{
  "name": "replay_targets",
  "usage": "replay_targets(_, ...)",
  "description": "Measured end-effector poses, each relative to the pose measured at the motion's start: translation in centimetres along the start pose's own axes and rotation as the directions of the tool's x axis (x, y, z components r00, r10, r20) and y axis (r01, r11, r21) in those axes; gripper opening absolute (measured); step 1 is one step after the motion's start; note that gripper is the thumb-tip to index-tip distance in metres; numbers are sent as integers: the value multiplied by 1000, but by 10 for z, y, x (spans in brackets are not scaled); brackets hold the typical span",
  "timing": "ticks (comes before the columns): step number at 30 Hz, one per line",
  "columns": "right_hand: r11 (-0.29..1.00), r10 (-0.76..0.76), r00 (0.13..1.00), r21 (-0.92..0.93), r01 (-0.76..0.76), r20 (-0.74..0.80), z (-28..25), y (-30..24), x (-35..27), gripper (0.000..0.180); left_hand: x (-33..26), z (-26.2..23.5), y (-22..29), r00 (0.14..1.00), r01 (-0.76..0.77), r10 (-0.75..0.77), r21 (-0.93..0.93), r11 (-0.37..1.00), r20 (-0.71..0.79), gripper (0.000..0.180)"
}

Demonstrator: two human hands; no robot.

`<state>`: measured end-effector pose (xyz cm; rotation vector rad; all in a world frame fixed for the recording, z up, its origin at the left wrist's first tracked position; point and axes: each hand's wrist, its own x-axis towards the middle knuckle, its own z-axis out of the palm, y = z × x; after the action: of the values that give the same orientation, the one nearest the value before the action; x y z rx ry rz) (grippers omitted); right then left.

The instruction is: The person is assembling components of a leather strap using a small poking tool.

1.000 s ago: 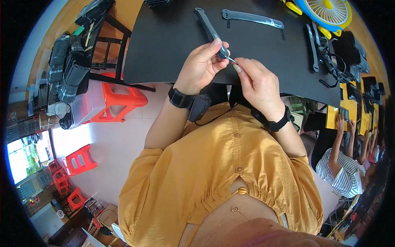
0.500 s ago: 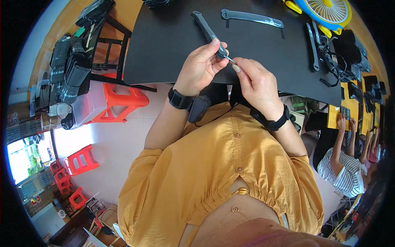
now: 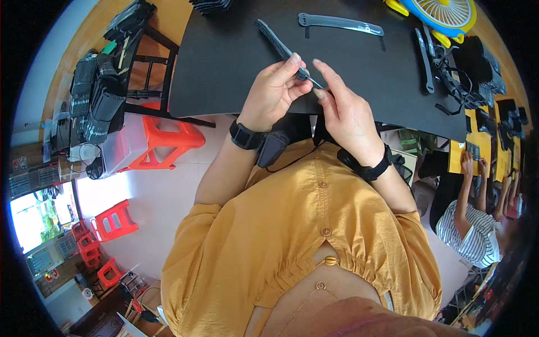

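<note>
My left hand [image 3: 272,94] is closed round a long dark strip [image 3: 272,39], its thumb pressed on top. The strip slants away over the black table [image 3: 224,73], its far end rounded. From its near end a thin, shiny, pale tip [image 3: 316,84] pokes out. My right hand [image 3: 349,115] is beside that tip, index finger raised and apart from the thumb; the thumb lies at the tip, and I cannot tell whether it touches. Beyond the hands lies a similar grey-black strip [image 3: 342,24] with rounded ends and pale print.
A blue and yellow fan [image 3: 441,14] stands at the far right. Near it are another strip [image 3: 425,62], black cables [image 3: 457,84] and dark bundles [image 3: 474,67]. Red stools [image 3: 171,140] are on the left. A person in a striped top [image 3: 469,233] works at the right.
My right hand has let go of the thin tip: its index finger has lifted away from the thumb. My left hand still holds the strip, which has turned slightly.
</note>
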<state>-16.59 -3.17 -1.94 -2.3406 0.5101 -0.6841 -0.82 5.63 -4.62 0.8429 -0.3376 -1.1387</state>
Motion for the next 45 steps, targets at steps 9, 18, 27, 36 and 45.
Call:
replay_targets(9,981,10,999,195,-20,49,9,11,5,40,3,4,5,999,13,-9,85,996,-49,35)
replay_targets(18,969,-109,994,224,108,-8,5,13,4,34,-17,8,0,956,-159,286,722,673,-56,42)
replay_targets(27,891,-40,999,453,39,-7,16,10,3,34,-16,5,-13,932,-351,357,428,833,69,31)
replay_targets(36,975,-146,987,161,155,-68,14,2,3,37,-26,12,-10,935,-299,355,483,823,-26,34)
replay_targets(45,986,-133,991,103,135,-23,13,-5,-1,38,-34,16,-11,936,-286,348,462,840,-54,35)
